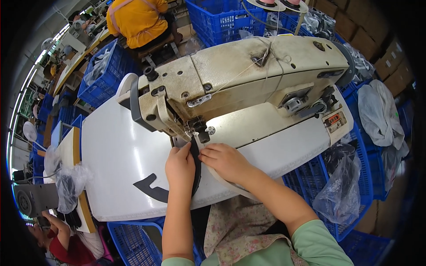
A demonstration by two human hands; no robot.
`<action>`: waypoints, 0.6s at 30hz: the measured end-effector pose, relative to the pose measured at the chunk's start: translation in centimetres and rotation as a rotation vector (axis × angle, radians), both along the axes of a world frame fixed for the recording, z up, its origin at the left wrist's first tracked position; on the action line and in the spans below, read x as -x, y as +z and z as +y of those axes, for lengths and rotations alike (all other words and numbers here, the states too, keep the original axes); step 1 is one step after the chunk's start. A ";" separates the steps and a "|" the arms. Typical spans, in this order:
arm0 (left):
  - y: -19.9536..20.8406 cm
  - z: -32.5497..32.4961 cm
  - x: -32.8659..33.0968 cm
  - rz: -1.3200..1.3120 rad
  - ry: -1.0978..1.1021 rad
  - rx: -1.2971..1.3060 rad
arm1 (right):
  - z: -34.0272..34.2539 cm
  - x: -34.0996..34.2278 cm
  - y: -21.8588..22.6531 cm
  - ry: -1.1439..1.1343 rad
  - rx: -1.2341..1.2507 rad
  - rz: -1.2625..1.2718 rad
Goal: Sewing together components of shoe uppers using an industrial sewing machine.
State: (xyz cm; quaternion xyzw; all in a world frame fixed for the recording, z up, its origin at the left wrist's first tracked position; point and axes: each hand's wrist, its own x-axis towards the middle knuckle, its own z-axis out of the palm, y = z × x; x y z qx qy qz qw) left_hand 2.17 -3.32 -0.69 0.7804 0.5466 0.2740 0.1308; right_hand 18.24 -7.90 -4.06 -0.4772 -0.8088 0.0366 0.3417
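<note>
A dark grey curved piece of material point(196, 179) lies on the white sewing table, running up to the needle area of an industrial sewing machine point(248, 80). Its notched end point(145, 185) sticks out left of my left forearm. My left hand point(181, 168) presses on the piece's left side just below the presser foot, fingers closed against it. A pale narrow strip point(222, 181) passes under my right hand point(225, 162) and trails toward my lap. Bent together, the right hand's fingers hold the strip beside the dark piece's edge. Fingertips partly hide the contact at the needle.
Blue crates point(100, 73) stand behind and right of the table, some holding wrapped grey goods. A clear plastic bag point(339, 190) hangs over a crate at right. Thread cones point(268, 3) stand at the back. One person in yellow point(137, 22) sits beyond; another in red is lower left.
</note>
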 end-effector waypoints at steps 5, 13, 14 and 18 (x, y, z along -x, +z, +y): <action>-0.2 0.4 0.5 0.003 -0.008 0.010 | 0.1 0.2 0.3 0.012 -0.009 -0.008; -0.5 0.9 0.6 -0.055 -0.012 0.030 | 0.2 0.2 0.6 0.015 -0.030 0.000; -0.4 0.9 0.7 -0.057 -0.011 0.031 | 0.1 0.2 0.6 0.017 -0.033 0.004; -0.6 0.9 0.6 -0.058 -0.019 0.035 | 0.2 0.1 0.5 0.029 -0.030 0.017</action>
